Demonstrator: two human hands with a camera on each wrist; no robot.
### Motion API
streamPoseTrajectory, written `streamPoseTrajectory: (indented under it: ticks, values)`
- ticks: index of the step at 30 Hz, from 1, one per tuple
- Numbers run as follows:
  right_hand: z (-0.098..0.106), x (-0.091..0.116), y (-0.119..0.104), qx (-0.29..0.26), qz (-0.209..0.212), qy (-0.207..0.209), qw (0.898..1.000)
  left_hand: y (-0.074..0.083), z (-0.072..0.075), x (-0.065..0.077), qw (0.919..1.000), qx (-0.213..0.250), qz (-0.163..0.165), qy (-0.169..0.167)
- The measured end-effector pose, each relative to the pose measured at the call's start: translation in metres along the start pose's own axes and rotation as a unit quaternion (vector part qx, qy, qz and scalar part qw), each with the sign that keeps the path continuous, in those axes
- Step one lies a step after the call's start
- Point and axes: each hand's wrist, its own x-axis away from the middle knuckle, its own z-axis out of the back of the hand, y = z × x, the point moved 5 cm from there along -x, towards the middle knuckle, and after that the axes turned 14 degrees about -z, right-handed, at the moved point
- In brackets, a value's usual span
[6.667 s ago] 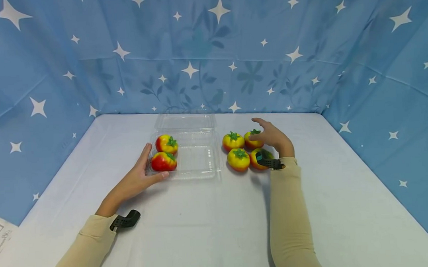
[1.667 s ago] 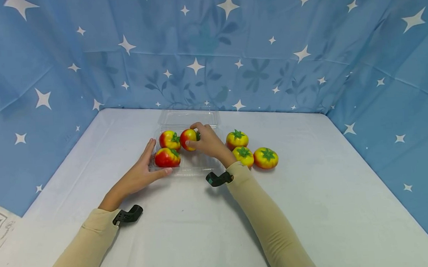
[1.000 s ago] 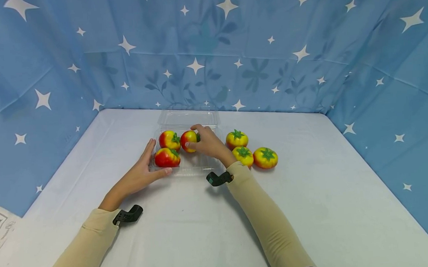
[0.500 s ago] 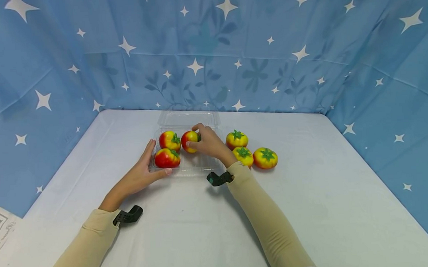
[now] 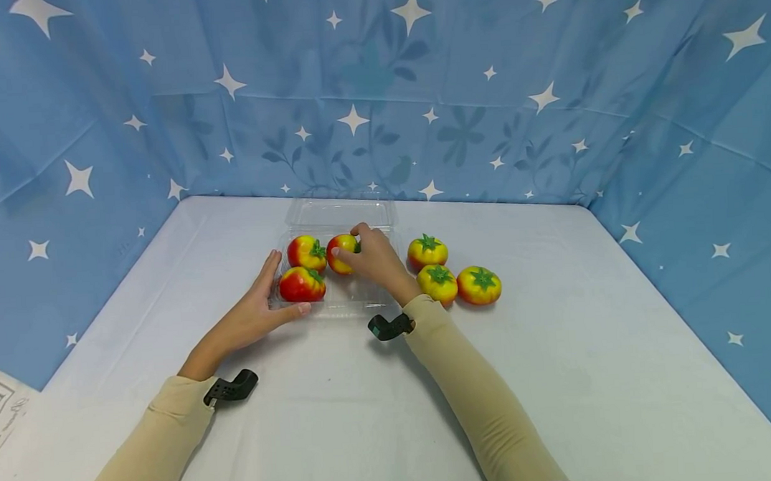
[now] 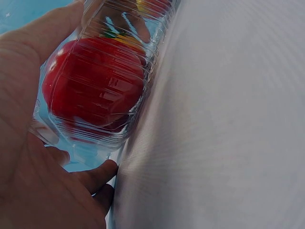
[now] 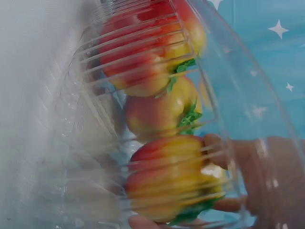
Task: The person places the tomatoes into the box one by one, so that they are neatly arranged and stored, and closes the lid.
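The person's left hand [image 5: 250,319] rests, fingers spread, at the near left corner of a clear box [image 5: 346,309], while the right hand [image 5: 378,259] grips the rightmost fruit [image 5: 342,243] inside.

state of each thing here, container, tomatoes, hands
Clear clamshell container: open
Lid: folded back
Rear-left tomato: in container, tipped sideways
Front-left tomato: in container, tipped sideways
Third tomato: within container, gripped
Rear loose tomato: outside, upright
Middle loose tomato: outside, upright
Rightmost loose tomato: outside, upright
Left hand: spread, against container
Right hand: gripping third tomato
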Motion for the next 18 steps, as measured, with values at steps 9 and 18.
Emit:
streamPoseTrajectory:
  ticks: [9, 18]
  values:
    - [0.003, 0.002, 0.002, 0.005, -0.001, -0.02, 1.0, 0.003, 0.001, 0.0, 1.0, 0.003, -0.001, -0.002]
    - [0.018, 0.007, 0.002, 0.004, 0.017, -0.029, 0.999, 0.0, 0.0, 0.0, 1.0, -0.001, -0.008, 0.0]
